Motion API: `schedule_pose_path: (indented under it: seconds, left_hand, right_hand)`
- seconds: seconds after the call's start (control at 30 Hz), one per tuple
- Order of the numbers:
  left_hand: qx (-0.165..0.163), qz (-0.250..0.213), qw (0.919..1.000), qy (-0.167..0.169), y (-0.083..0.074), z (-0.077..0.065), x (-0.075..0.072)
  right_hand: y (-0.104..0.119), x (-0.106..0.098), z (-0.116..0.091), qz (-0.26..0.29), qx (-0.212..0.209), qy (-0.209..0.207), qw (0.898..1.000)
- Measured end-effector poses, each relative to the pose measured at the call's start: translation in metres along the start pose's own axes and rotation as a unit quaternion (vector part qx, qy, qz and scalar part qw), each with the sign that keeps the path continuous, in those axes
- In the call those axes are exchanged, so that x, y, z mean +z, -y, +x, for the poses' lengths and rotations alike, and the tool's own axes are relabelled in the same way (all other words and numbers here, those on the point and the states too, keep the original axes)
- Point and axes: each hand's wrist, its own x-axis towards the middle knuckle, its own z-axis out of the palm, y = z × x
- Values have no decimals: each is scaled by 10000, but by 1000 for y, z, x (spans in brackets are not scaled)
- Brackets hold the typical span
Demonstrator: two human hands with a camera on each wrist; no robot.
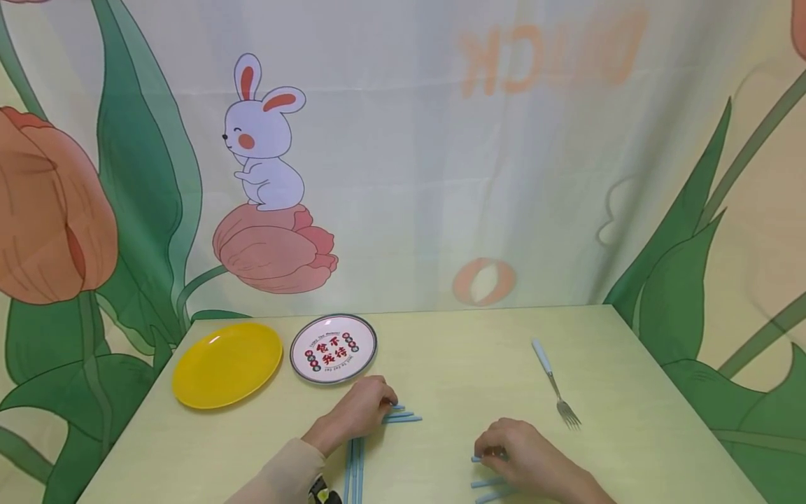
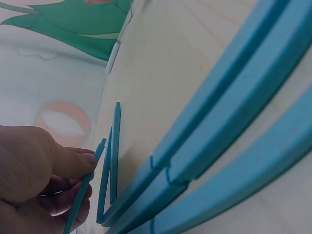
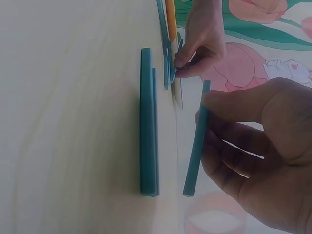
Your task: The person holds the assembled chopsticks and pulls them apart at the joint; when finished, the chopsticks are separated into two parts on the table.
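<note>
My left hand (image 1: 367, 406) pinches a thin blue chopstick piece (image 2: 80, 200) between thumb and fingers, a narrower stub showing at its end. Beside it on the table lie two similar chopstick pieces (image 1: 406, 418). Several longer blue chopsticks (image 1: 355, 469) lie side by side by my left forearm; joint lines cross them in the left wrist view. Over on the right, my right hand (image 1: 522, 453) holds another blue chopstick piece (image 3: 195, 151) by thumb and fingertips, raised off the table. Two more chopstick pieces (image 3: 147, 126) rest on the table close to that hand.
A yellow plate (image 1: 227, 366) sits at the back left. Next to it is a white plate (image 1: 334, 348) with a dark rim and red characters. A fork (image 1: 556, 385) with a pale handle lies at the right. Behind the table hangs a printed curtain (image 1: 403, 175).
</note>
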Motion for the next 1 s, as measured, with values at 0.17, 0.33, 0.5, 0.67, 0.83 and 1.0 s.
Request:
schedule_pose_path:
  seconds: [0.17, 0.33, 0.5, 0.67, 0.83, 1.0]
  left_hand:
    - [-74, -65, 9999, 70, -1, 1, 0]
    - [-72, -58, 9999, 93, -1, 2, 1]
    - [-49, -82, 9999, 131, 0, 2, 3]
    - [-63, -95, 9998, 191, 0, 3, 3]
    - [-22, -62, 9998, 185, -1, 3, 4]
    - [4, -37, 9998, 210, 0, 3, 3]
  right_hand:
    - [-2, 1, 1, -52, -121, 1, 9999]
    - [-4, 3, 2, -53, -175, 48, 9998]
    - [-5, 5, 1, 76, -4, 194, 9998]
    - [-7, 6, 1, 154, 250, 392, 9988]
    - [-7, 6, 1, 220, 377, 533, 9976]
    - [-7, 6, 1, 220, 313, 557, 9977]
